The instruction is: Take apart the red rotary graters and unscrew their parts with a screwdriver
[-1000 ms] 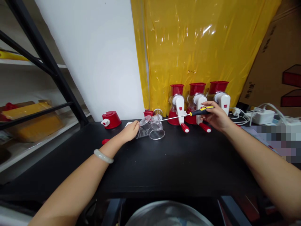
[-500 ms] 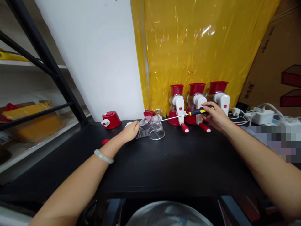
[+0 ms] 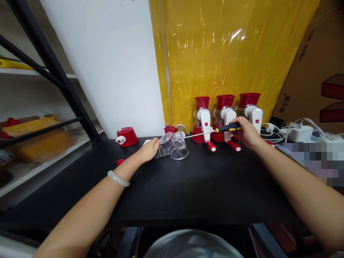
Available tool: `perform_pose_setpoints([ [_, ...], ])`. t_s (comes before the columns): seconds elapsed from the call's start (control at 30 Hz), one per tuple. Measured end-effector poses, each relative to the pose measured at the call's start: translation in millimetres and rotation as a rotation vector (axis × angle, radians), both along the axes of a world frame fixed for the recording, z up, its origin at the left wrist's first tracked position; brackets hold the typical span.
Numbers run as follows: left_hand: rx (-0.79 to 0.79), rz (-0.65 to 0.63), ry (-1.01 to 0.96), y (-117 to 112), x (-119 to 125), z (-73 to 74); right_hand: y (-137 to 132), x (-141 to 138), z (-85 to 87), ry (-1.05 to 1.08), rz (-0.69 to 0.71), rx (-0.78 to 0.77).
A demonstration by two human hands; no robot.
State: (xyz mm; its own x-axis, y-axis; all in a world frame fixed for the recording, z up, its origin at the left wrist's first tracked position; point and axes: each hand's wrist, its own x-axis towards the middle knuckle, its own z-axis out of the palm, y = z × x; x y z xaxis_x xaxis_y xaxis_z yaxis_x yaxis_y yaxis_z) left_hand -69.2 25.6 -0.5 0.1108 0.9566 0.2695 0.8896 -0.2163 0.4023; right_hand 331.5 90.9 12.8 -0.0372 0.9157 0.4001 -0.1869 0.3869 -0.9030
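My left hand (image 3: 148,150) grips a clear plastic housing (image 3: 172,145) that lies on its side on the black table (image 3: 188,186). My right hand (image 3: 247,134) is closed on the black and yellow handle of a screwdriver (image 3: 212,131). The screwdriver's metal shaft points left, with its tip at the clear housing. A pale bangle (image 3: 118,178) sits on my left wrist.
Three red and white hand-crank grinders (image 3: 227,116) stand in a row at the table's back before a yellow plastic sheet (image 3: 228,53). A red cap (image 3: 126,136) and a small red part (image 3: 120,161) lie at left. White chargers and cables (image 3: 295,133) sit at right. Shelving (image 3: 34,132) is at left.
My right hand has turned a little on the screwdriver handle, covering more of it. The left hand and the clear housing have stayed put.
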Motion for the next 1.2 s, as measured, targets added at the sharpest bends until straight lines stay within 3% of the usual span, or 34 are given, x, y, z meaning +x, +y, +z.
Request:
perform_pose_setpoints([
  [0.27,0.017,0.0,0.017,-0.1,-0.2,-0.6,2.3,3.9,-4.9,-0.152,-0.073,0.064],
  [0.57,0.017,0.003,0.017,-0.5,0.7,0.2,-0.4,1.4,-2.2,-0.099,-0.092,0.043],
  [1.07,0.018,0.005,0.021,-0.7,0.6,0.4,-11.5,1.2,4.2,0.013,0.088,0.036],
  [1.2,0.02,0.002,0.02,-0.9,0.5,0.2,-8.1,1.0,4.4,-0.021,0.035,0.036],
])
